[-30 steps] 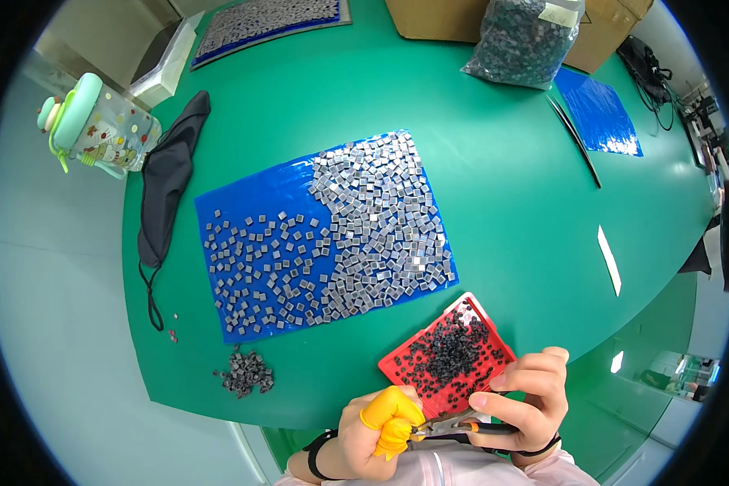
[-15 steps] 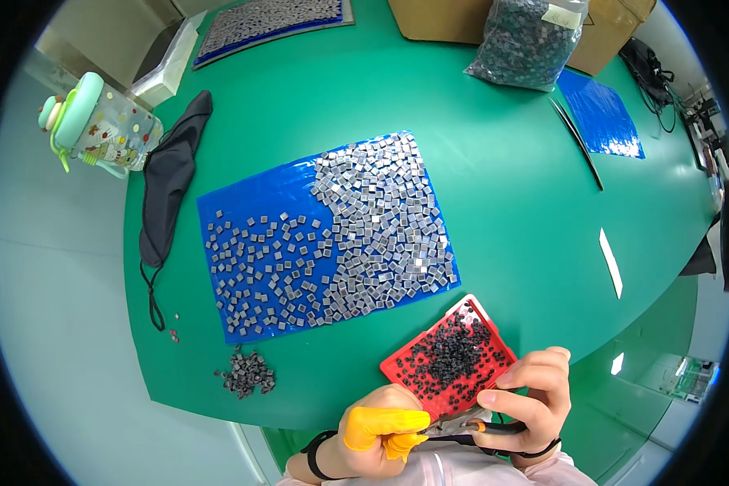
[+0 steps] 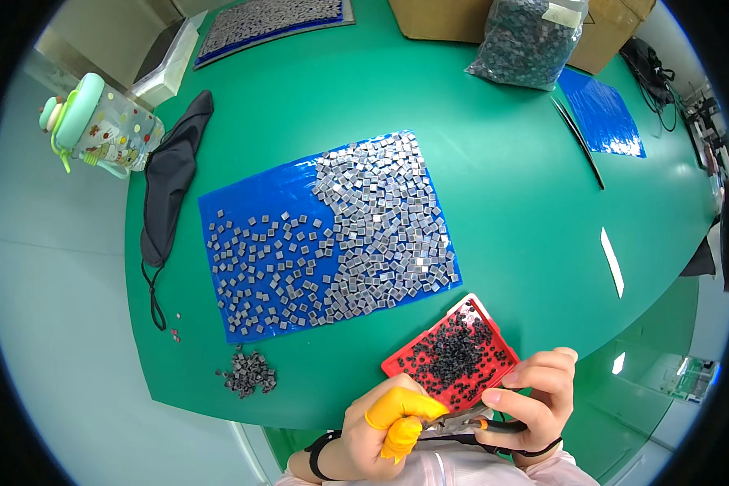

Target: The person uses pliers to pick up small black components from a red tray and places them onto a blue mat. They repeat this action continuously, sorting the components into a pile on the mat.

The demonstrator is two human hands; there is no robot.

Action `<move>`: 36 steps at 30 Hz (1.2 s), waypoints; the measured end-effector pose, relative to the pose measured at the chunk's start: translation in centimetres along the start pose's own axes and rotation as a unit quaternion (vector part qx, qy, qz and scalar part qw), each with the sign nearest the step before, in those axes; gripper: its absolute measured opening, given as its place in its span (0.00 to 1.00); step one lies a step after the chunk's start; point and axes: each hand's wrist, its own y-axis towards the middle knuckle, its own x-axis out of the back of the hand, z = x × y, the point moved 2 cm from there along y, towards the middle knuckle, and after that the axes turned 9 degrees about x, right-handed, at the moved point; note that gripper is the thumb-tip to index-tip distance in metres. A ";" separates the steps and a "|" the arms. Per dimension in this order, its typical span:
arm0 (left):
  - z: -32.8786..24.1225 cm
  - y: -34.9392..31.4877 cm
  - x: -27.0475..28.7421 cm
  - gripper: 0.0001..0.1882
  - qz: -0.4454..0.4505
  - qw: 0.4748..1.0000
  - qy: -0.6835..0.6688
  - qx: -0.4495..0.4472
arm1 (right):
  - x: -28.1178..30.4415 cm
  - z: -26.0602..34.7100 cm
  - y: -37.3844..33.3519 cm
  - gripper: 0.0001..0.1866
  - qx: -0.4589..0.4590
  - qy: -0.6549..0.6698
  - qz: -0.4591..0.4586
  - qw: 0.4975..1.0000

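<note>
My right hand [image 3: 532, 397] is closed around the dark, orange-marked handles of pliers [image 3: 498, 425]. Their metal jaws point left, toward my other hand. Yellow finger covers sit on the thumb and a finger of my left hand [image 3: 385, 429], which are pinched together at the tips of the jaws. Whatever lies in that pinch is hidden. Just beyond both hands a red tray [image 3: 398, 362] rests at the table's near edge. Many tiny black parts [image 3: 454, 355] are heaped and scattered in it.
A blue sheet [image 3: 259, 190] bears many small grey square pieces [image 3: 381, 219]. Near its lower left corner lies a pile of dark pieces [image 3: 249, 374]. Tweezers [image 3: 579, 142], a white strip [image 3: 611, 263], a filled plastic bag [image 3: 528, 44], a black mask [image 3: 170, 182] and a bottle [image 3: 109, 125] surround it.
My left hand has shifted slightly right and turned, bringing its yellow-covered fingertips closer to the plier jaws. My right hand has moved barely to the right, still holding the pliers.
</note>
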 end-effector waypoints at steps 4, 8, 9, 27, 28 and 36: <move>-0.7 1.3 -1.2 0.14 -0.121 0.967 -0.221 -0.026 | 0.1 -0.2 0.4 0.22 -0.003 0.004 0.008 1.000; -1.9 0.4 -1.4 0.11 -0.160 0.917 -0.357 0.077 | -0.1 -0.7 0.4 0.22 -0.002 0.014 -0.002 1.000; -2.0 0.3 -1.4 0.10 -0.159 0.924 -0.340 0.078 | -0.1 -0.7 0.5 0.23 -0.003 0.020 -0.006 1.000; -1.5 0.4 0.5 0.09 -0.099 0.977 -0.166 0.093 | 0.0 -1.0 0.1 0.22 -0.015 0.042 -0.090 0.995; -1.3 0.4 0.8 0.09 -0.090 0.977 -0.167 0.093 | 0.6 -1.4 0.0 0.21 -0.002 0.024 -0.046 0.999; -1.6 0.4 0.9 0.07 -0.119 0.956 -0.251 0.100 | 0.5 -1.7 0.5 0.28 -0.077 -0.051 -0.022 0.995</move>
